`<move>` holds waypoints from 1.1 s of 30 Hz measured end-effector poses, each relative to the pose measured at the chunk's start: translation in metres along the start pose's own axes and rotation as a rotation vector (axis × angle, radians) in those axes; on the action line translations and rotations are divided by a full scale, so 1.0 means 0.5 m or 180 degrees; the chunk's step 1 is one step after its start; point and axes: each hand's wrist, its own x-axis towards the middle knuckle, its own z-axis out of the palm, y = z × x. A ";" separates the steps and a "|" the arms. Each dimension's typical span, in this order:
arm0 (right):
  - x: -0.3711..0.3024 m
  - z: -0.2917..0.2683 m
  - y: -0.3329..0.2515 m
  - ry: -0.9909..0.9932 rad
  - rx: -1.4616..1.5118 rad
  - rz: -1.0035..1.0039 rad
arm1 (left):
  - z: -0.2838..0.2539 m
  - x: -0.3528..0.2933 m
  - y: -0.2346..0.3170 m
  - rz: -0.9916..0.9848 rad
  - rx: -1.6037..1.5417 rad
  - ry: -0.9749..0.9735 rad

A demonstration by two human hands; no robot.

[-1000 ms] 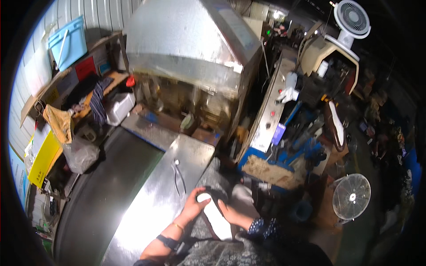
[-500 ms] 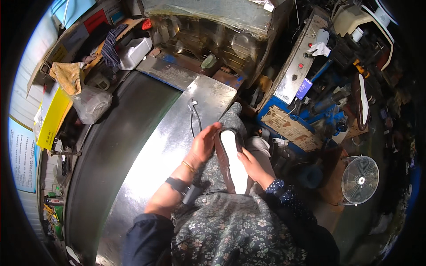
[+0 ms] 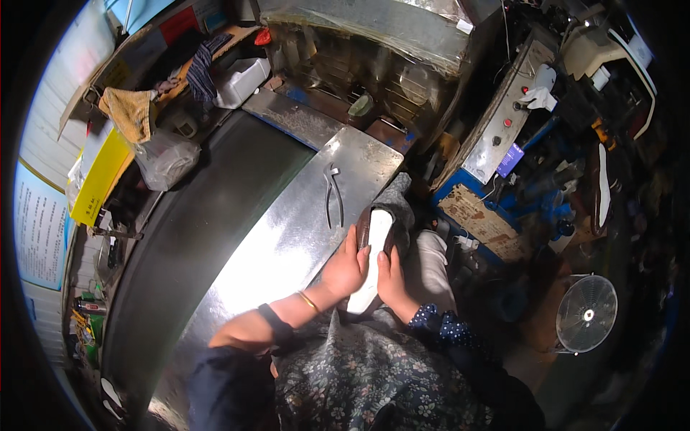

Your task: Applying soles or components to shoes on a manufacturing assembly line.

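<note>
A brown shoe (image 3: 376, 251) with a white sole lies sole up over my lap, its dark upper showing along the edges. My left hand (image 3: 346, 264) grips its left side, thumb on the sole. On the opposite side my right hand (image 3: 392, 279) holds it, the thumb lying along the sole's edge. Beyond my left hand, a pair of pincers (image 3: 333, 197) rests on the shiny metal sheet (image 3: 269, 262). Both palms hide parts of the upper.
A dark conveyor belt (image 3: 201, 215) curves along the left. Ahead stands a plastic-wrapped metal cabinet (image 3: 374, 32). To the right are a control panel (image 3: 512, 118) with red buttons, another white-soled shoe (image 3: 602, 188) and a round fan (image 3: 586, 314). A plastic bag (image 3: 167, 159) hangs at the left.
My left hand has come round from the shoe's far left edge to grip its side, thumb on the sole. My right hand has shifted slightly left. The whole view has turned a little.
</note>
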 end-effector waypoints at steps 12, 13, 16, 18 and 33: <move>0.175 -0.186 -0.236 -0.1770 -0.0602 -0.0598 | -0.131 -0.006 -0.032 -0.1198 -0.3711 -0.0589; 0.217 -0.258 -0.241 -0.1438 -0.1112 -0.0933 | -0.146 -0.017 -0.086 -0.1005 -0.2684 -0.0225; 0.258 -0.517 -0.306 -0.0032 -0.2062 -0.1127 | -0.199 -0.050 -0.074 -0.0439 0.0278 0.0657; 0.275 -0.711 -0.355 0.0903 -0.4011 -0.1602 | -0.182 -0.106 -0.162 -0.0748 0.0742 0.0282; 0.173 -0.825 -0.364 0.2652 -0.2619 -0.0896 | -0.107 -0.061 0.050 0.0448 -0.0202 -0.0221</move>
